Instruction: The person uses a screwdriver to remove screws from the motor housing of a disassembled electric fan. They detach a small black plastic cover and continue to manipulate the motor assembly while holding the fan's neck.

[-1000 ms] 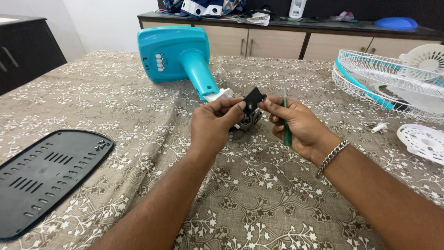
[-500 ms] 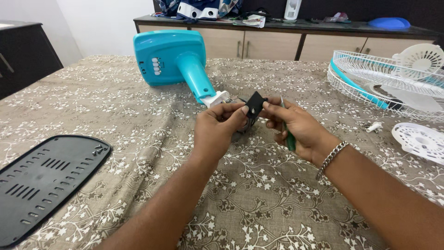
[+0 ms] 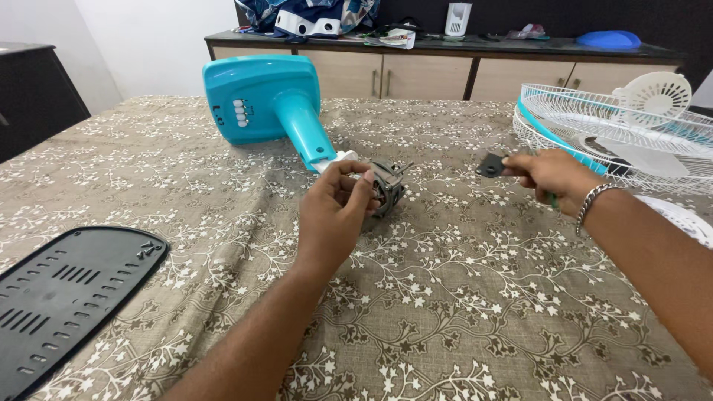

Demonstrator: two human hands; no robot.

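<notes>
My left hand (image 3: 338,212) rests its fingers on the grey fan motor (image 3: 388,186) at the end of the turquoise fan stand (image 3: 271,108), which lies on its side on the table. My right hand (image 3: 553,176) is out to the right, pinching a small flat black plate (image 3: 490,165) between thumb and fingers. A green-handled tool (image 3: 553,198) is tucked under the same hand. A metal bracelet sits on that wrist.
A white wire fan guard (image 3: 594,122) with a turquoise rim lies at the right, fan blades (image 3: 653,93) beside it. A black vented cover (image 3: 67,293) with small screws on it lies at the left front. A sideboard (image 3: 416,63) stands behind the floral-clothed table (image 3: 460,312).
My right hand has pulled the black plate away from the motor and moved it to the right. My left hand has stayed at the motor.
</notes>
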